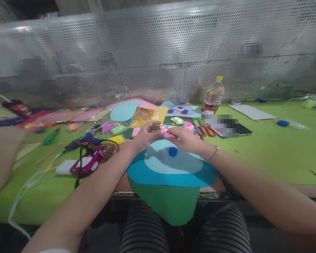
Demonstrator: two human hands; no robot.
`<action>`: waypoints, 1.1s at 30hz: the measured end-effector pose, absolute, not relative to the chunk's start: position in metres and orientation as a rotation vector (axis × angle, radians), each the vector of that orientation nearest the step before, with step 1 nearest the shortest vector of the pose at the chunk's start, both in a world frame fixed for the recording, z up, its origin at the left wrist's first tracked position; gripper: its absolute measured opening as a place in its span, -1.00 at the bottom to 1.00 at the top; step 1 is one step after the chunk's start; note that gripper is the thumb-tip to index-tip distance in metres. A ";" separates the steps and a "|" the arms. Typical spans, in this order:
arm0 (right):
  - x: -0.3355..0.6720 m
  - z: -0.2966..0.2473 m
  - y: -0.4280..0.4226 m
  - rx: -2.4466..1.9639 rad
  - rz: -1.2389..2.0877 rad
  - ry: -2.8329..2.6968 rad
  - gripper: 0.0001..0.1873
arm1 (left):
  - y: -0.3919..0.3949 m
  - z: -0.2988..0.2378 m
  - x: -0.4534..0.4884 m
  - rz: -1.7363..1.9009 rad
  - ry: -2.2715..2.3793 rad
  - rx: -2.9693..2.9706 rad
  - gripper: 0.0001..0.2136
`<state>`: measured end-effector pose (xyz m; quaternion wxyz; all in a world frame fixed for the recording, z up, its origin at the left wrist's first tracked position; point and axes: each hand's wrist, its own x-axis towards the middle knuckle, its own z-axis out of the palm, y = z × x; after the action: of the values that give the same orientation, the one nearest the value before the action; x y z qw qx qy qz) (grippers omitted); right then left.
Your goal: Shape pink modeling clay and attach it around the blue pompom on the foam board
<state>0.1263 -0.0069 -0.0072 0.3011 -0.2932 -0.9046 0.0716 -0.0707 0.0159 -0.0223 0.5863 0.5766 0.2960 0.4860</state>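
Observation:
My left hand (144, 136) and my right hand (185, 138) meet over the table, both pinching a small pink clay piece (165, 131) between their fingertips. Just below them lies a stack of paper shapes: a light blue oval (173, 162) with a dark blue round blob (173, 151) on it, a teal piece (171, 177) and a green piece (165, 203) hanging over the table's front edge. A bracelet sits on my right wrist.
Red-handled scissors (205, 130), a plastic bottle (214, 95), clay pieces in small bags, a blue glue gun (81, 140) and a magenta box (88, 163) lie on the green table (274, 147). Another person's arm (1, 154) shows at left. A perforated metal screen stands behind.

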 end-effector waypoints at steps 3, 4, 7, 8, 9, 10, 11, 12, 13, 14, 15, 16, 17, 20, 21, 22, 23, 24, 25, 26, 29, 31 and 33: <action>0.128 -0.008 -0.008 -0.786 0.152 -2.429 -0.86 | 0.015 -0.023 -0.070 1.118 0.690 1.313 -0.53; 0.128 -0.008 -0.008 -0.791 0.141 -2.439 -0.86 | 0.015 -0.023 -0.069 1.114 0.689 1.308 -0.54; 0.129 -0.008 -0.007 -0.801 0.120 -2.468 -0.86 | 0.014 -0.024 -0.068 1.114 0.682 1.298 -0.56; 0.130 -0.008 -0.007 -0.800 0.117 -2.474 -0.86 | 0.014 -0.024 -0.068 1.116 0.679 1.292 -0.57; 0.130 -0.007 -0.007 -0.796 0.118 -2.477 -0.86 | 0.014 -0.025 -0.067 1.119 0.677 1.283 -0.57; 0.130 -0.007 -0.007 -0.790 0.124 -2.478 -0.85 | 0.014 -0.024 -0.067 1.118 0.675 1.275 -0.57; 0.129 -0.006 -0.007 -0.786 0.137 -2.476 -0.84 | 0.013 -0.024 -0.067 1.119 0.672 1.271 -0.56; 0.129 -0.006 -0.007 -0.787 0.154 -2.469 -0.84 | 0.013 -0.023 -0.067 1.118 0.666 1.270 -0.55; 0.129 -0.005 -0.007 -0.793 0.172 -2.458 -0.85 | 0.012 -0.022 -0.066 1.118 0.657 1.271 -0.54; 0.129 -0.004 -0.007 -0.807 0.189 -2.444 -0.85 | 0.012 -0.021 -0.066 1.118 0.649 1.272 -0.53; 0.129 -0.004 -0.007 -0.824 0.204 -2.425 -0.86 | 0.011 -0.021 -0.065 1.126 0.642 1.266 -0.51; 0.129 -0.004 -0.007 -0.839 0.216 -2.403 -0.86 | 0.011 -0.020 -0.065 1.140 0.638 1.252 -0.49; 0.129 -0.004 -0.007 -0.852 0.224 -2.381 -0.86 | 0.010 -0.020 -0.064 1.159 0.638 1.231 -0.48; 0.128 -0.005 -0.006 -0.867 0.232 -2.330 -0.82 | 0.010 -0.020 -0.061 1.200 0.614 1.184 -0.51; 0.127 -0.006 -0.006 -0.866 0.230 -2.316 -0.81 | 0.010 -0.021 -0.060 1.200 0.596 1.186 -0.56; 0.127 -0.007 -0.005 -0.863 0.230 -2.301 -0.80 | 0.010 -0.021 -0.059 1.197 0.578 1.194 -0.61; 0.126 -0.008 -0.005 -0.858 0.236 -2.286 -0.79 | 0.009 -0.021 -0.058 1.195 0.565 1.205 -0.65; 0.126 -0.009 -0.004 -0.850 0.246 -2.271 -0.79 | 0.009 -0.021 -0.058 1.194 0.560 1.218 -0.69; 0.126 -0.010 -0.004 -0.841 0.259 -2.258 -0.79 | 0.008 -0.020 -0.058 1.193 0.566 1.233 -0.71; 0.126 -0.010 -0.003 -0.830 0.272 -2.250 -0.79 | 0.008 -0.020 -0.058 1.192 0.574 1.251 -0.72; 0.125 -0.010 -0.004 -0.809 0.302 -2.250 -0.82 | 0.007 -0.020 -0.059 1.190 0.598 1.311 -0.74; 0.124 -0.010 -0.005 -0.827 0.323 -2.246 -0.85 | 0.008 -0.021 -0.060 1.194 0.606 1.331 -0.75; 0.124 -0.009 -0.006 -0.861 0.342 -2.232 -0.85 | 0.010 -0.022 -0.061 1.176 0.606 1.334 -0.74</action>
<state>0.1237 -0.0057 -0.0093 0.3546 -0.3333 -0.8635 0.1323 -0.0613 0.0102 -0.0220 0.5903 0.5730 0.2602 0.5054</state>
